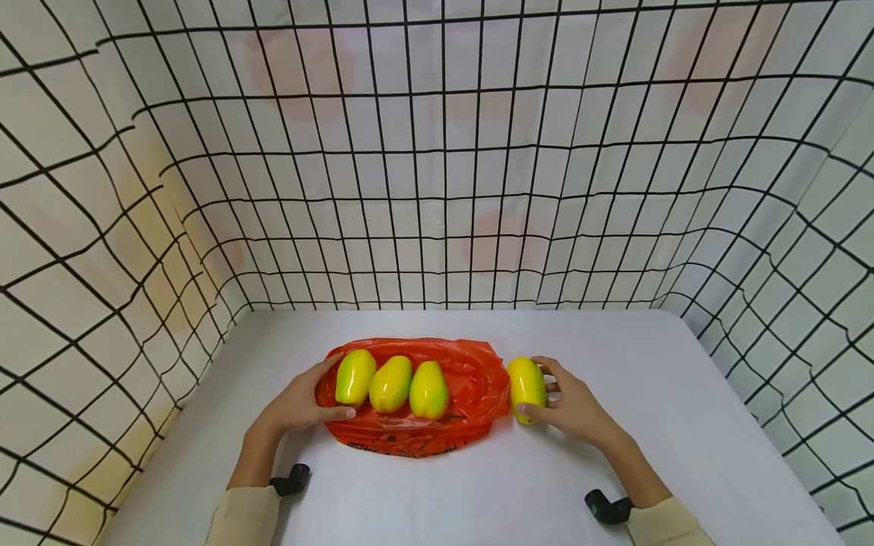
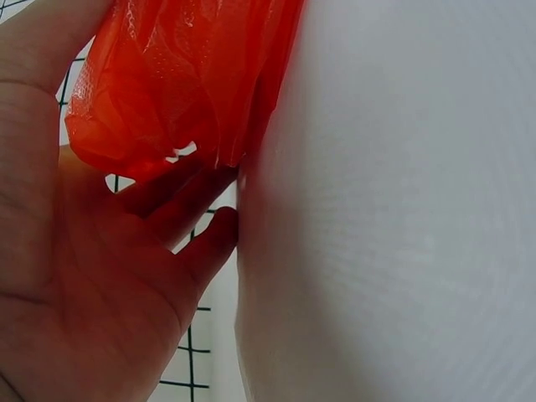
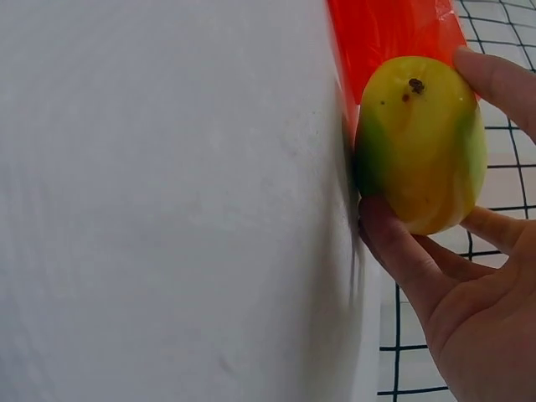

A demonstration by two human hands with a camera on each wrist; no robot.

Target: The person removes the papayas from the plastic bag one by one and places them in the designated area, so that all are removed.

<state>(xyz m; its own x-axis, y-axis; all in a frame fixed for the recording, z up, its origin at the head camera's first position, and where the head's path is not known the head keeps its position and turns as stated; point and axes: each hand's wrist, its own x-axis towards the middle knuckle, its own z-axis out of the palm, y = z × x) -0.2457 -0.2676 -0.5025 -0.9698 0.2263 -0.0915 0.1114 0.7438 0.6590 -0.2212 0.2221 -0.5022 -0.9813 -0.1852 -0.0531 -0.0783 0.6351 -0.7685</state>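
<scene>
A red plastic bag (image 1: 471, 387) lies on the table, with three yellow-green mangoes (image 1: 391, 384) in a row on it. My left hand (image 1: 298, 400) is curled round the bag's left end, the thumb in front beside the leftmost mango. In the left wrist view the crumpled red plastic (image 2: 180, 75) reaches between thumb and fingers, hiding some fingertips. At the bag's right end, my right hand (image 1: 572, 402) holds another mango (image 1: 527, 387) between thumb and fingers. The right wrist view shows this mango (image 3: 419, 151) end-on, with a dark stem scar, low against the table.
The white table (image 1: 437, 500) carries the bag and fruit. Black wire grid (image 1: 444, 174) with pale sheeting behind it rises at the back and on both sides. A dark device is strapped at each wrist, near the beige sleeves (image 1: 242, 516).
</scene>
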